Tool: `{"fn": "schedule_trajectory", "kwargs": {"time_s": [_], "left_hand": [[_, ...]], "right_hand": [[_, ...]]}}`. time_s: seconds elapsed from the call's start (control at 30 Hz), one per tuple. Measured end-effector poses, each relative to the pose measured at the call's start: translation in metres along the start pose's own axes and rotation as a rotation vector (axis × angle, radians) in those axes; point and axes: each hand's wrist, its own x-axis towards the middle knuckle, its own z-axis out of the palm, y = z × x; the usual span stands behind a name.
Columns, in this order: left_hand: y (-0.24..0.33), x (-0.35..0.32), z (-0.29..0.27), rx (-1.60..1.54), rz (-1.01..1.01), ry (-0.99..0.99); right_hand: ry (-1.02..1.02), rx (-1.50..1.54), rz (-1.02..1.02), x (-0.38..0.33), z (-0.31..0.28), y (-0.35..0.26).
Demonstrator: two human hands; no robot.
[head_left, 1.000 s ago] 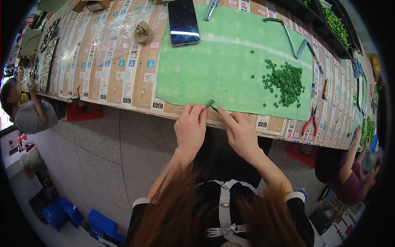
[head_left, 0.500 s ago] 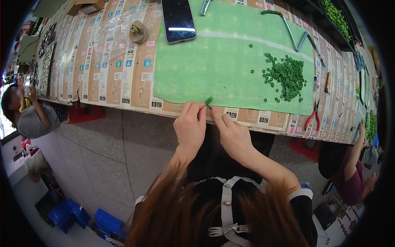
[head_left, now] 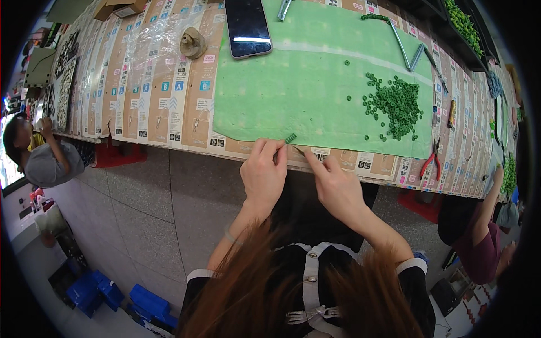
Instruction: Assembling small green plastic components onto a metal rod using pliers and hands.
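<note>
The person's two hands meet at the near edge of the table, just over the front border of the green mat (head_left: 293, 96). The left hand (head_left: 264, 176) has its fingers pinched together, and out of the fingertips stands a short stack of green beads (head_left: 290, 138), tilted up and away from the person. The right hand (head_left: 337, 188) is just beside it, also with fingers closed narrow, on what looks like a thin wire or needle (head_left: 298, 150) that runs toward the stack; it is too fine to see clearly, so I cannot tell if the thumb really presses it. The beads seem very light and hard, small rings with a hole, and I judge them smooth and easy to lose: they would roll or jump away if the pinch becomes loose. The stack is not one stiff piece, so it is better to hold it at the lower end, near the fingers, and keep it pointing up so nothing slides off. The wire probably bends easily and should be taken close to its tip. Farther from the hands, ahead and to the right, the pile of loose green beads (head_left: 394, 104) lies on the mat, with some single ones scattered around it. Red-handled pliers (head_left: 431, 163) lie to the right of the right hand, and a dark phone (head_left: 247, 27) lies far ahead of the left hand.
</note>
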Motion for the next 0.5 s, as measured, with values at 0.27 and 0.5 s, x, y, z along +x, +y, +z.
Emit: {"fn": "schedule_trajectory", "kwargs": {"time_s": [0.27, 0.5], "left_hand": [[0.001, -0.001, -0.001, 0.027, 0.002, 0.003], [0.001, -0.001, -0.001, 0.008, -0.006, -0.006]], "right_hand": [[0.044, 0.044, 0.001, 0.007, 0.004, 0.002], [0.072, 0.032, -0.020, 0.010, 0.013, 0.002]]}}
